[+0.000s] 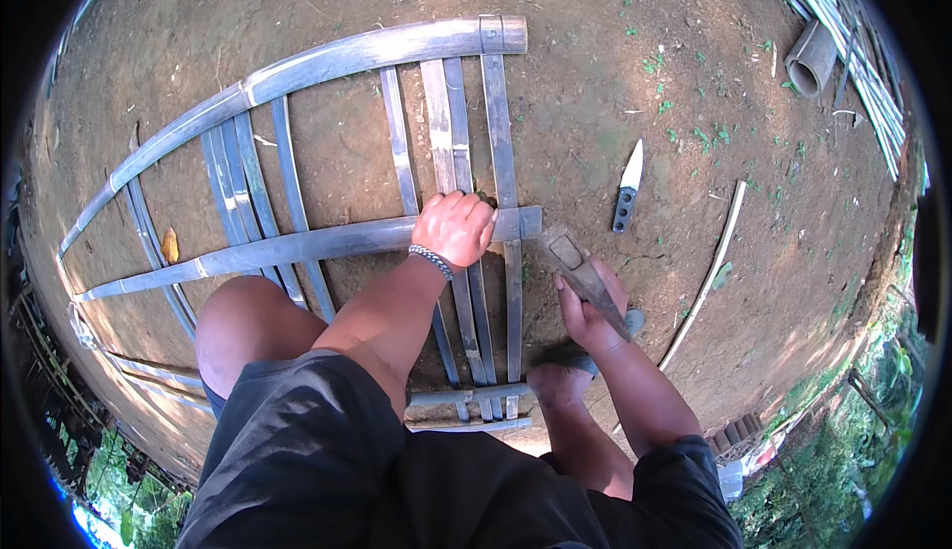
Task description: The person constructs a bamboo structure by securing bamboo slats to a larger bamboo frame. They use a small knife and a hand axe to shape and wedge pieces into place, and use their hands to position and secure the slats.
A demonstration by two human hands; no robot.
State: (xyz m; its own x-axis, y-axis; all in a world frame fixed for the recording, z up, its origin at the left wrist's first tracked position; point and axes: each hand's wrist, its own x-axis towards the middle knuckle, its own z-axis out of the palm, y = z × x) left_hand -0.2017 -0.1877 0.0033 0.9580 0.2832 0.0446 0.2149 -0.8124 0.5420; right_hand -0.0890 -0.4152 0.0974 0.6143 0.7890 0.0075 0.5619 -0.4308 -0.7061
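A bamboo frame (pixel 347 56) of long split rails and thin cross slats lies on the ground before me. My left hand (pixel 456 227) is closed over its middle bamboo rail (pixel 327 242), close to the right end where the slats (pixel 441 122) cross. Just right of that end, my right hand (pixel 598 301) grips a worn brown tool (pixel 585 276) with a blocky, rectangular end; its exact kind is unclear. The tool's end is apart from the rail. My left palm and fingertips are hidden.
On the dirt right of the frame lies a knife (pixel 628 187) with a dark, holed handle. A thin pale stick (pixel 706 276) lies farther right. At the upper right are a bamboo tube (pixel 811 61) and a bundle of long strips (pixel 863 63). My knee (pixel 253 321) is beside the frame.
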